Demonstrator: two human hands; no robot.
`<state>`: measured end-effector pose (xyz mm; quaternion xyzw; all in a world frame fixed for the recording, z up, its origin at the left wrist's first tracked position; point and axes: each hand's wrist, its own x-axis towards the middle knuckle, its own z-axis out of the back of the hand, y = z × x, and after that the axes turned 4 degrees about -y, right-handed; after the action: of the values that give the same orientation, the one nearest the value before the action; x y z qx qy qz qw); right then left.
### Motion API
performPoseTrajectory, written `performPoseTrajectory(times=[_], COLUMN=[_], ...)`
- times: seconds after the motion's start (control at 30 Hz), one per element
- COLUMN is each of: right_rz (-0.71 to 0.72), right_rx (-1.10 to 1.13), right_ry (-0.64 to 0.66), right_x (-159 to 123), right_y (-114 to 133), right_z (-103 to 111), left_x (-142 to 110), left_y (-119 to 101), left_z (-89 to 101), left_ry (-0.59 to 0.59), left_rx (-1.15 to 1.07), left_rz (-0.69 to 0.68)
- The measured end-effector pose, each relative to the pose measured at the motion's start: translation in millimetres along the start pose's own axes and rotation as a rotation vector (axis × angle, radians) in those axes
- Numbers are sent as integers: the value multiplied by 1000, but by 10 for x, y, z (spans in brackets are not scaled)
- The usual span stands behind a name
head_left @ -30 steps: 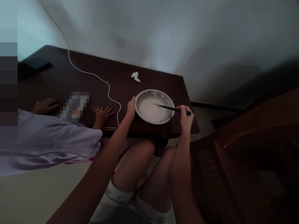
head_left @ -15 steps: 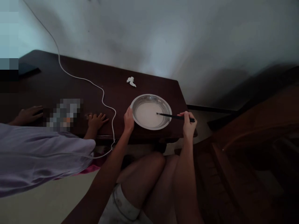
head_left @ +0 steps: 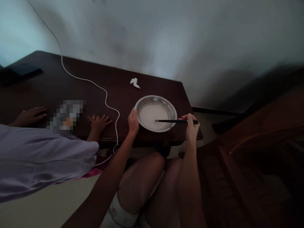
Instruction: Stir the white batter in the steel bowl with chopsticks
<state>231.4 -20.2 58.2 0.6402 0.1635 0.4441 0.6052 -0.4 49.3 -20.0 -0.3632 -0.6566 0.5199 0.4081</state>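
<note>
A round metal bowl point(head_left: 170, 107) holding a white liquid sits on the near right part of a dark wooden table point(head_left: 78, 91). My left hand point(head_left: 133, 121) grips the bowl's left rim, thumb on the edge. My right hand point(head_left: 191, 128) is closed on dark chopsticks point(head_left: 174, 121) that lie almost level, their tips dipped into the white liquid near the bowl's middle. My bare knees show below the table edge.
A white cable point(head_left: 83, 79) snakes across the table and drops over its front edge. A crumpled white scrap point(head_left: 135, 82) lies behind the bowl. Another person in a pale garment point(head_left: 42, 158) rests two hands point(head_left: 99, 122) on the table at left. Dark wooden furniture point(head_left: 256, 148) stands at right.
The chopstick tips have swept from the bowl's upper middle toward its near left side. My left hand stays on the rim. The view has shifted slightly.
</note>
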Motion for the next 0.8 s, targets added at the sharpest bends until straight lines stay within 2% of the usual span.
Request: performPoseTrajectory(times=[0.07, 0.13, 0.17, 0.27, 0.33, 0.37, 0.47, 0.53, 0.57, 0.7, 0.73, 0.8], right_rz=[39, 86, 95, 47, 4, -1, 53, 103, 117, 53, 27, 0], right_rx=[-14, -47, -62, -42, 4, 17, -12, -72, -96, -42, -13, 18], right_ry=[157, 219, 190, -26, -68, -24, 221, 284, 250, -104, -137, -58], right_x=[-11, 4, 18, 52, 36, 17, -36, -29, -10, 68, 68, 42], right_y=[26, 35, 31, 5, 1, 7, 33, 34, 27, -12, -10, 10], right_z=[-44, -60, -52, 5, 19, 8, -69, -99, -94, 10, 29, 26], left_x=[14, 21, 22, 17, 15, 16, 25, 35, 39, 45, 44, 43], left_y=[41, 67, 73, 74, 70, 70, 79, 86, 88, 83, 81, 77], left_z=[-1, -2, -3, -10, -15, -17, -19, -18, -18, -18, -19, -19], left_ry=[-3, -5, -7, -18, -24, -25, -24, -21, -18, -9, -8, -7], left_rx=[-16, -25, -27, -33, -37, -39, -41, -40, -39, -43, -46, -48], left_rz=[-10, -18, -20, -27, -34, -37, -39, -37, -35, -31, -30, -28])
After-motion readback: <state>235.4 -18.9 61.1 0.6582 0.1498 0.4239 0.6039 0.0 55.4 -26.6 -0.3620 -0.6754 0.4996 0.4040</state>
